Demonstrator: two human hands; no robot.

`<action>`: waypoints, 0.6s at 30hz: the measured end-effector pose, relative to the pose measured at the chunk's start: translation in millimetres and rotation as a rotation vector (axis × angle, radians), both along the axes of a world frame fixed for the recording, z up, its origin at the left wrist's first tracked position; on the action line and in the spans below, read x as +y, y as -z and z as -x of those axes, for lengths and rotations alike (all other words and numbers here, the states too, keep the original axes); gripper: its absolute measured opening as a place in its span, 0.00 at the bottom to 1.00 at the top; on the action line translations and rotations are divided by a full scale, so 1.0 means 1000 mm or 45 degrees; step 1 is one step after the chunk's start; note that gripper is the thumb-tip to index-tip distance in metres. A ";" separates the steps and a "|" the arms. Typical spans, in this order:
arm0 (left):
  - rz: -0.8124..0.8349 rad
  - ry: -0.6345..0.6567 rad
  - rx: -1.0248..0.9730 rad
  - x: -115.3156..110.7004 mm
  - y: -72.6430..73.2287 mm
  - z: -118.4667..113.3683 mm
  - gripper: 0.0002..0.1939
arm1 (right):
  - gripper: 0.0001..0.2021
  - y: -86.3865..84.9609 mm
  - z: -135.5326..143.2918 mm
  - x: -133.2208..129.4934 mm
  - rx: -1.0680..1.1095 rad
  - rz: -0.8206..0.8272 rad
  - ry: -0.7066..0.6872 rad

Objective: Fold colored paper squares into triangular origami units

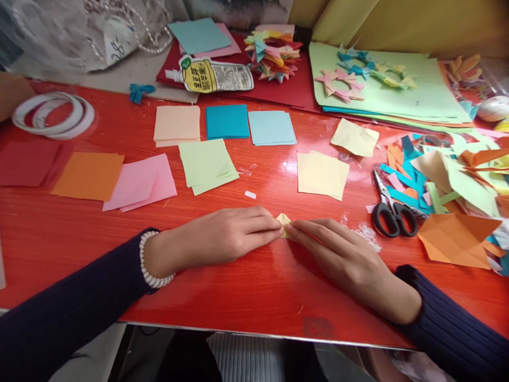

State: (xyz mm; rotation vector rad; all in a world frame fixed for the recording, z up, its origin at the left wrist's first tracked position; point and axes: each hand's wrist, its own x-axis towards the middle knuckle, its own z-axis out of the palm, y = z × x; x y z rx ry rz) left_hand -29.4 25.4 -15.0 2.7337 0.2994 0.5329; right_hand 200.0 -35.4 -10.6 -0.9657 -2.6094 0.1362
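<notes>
A small piece of folded pale yellow paper (283, 219) lies on the red table, mostly covered by my fingertips. From the left, my left hand (234, 231) presses its fingers together on the paper's left side. My right hand (342, 252) holds the right side the same way, fingers closed and angled in. Only the paper's pointed top and a strip between the hands show. Just beyond it are pale yellow square sheets (320, 172) and a green stack (207, 163).
Black-handled scissors (392, 212) lie to the right, beside a heap of paper scraps (449, 180). Pink sheets (139, 183), orange sheets (89, 175) and tape rolls (59, 114) are on the left. At the back are a drink pouch (217, 75) and folded paper rings (274, 53).
</notes>
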 end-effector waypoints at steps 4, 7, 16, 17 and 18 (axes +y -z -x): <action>-0.035 0.031 0.013 0.002 0.005 0.002 0.15 | 0.14 0.001 0.002 -0.001 0.013 -0.009 0.017; -0.069 0.041 0.030 0.003 0.008 0.002 0.15 | 0.13 0.001 0.003 -0.001 0.027 -0.011 0.013; -0.051 -0.263 0.090 0.000 0.006 -0.002 0.15 | 0.14 0.008 0.003 0.004 0.164 0.095 0.180; -0.025 -0.307 0.086 0.000 0.006 -0.003 0.15 | 0.14 0.009 0.003 0.006 0.207 0.131 0.233; 0.007 -0.349 0.077 0.000 0.006 -0.004 0.14 | 0.14 0.011 0.004 0.007 0.242 0.175 0.275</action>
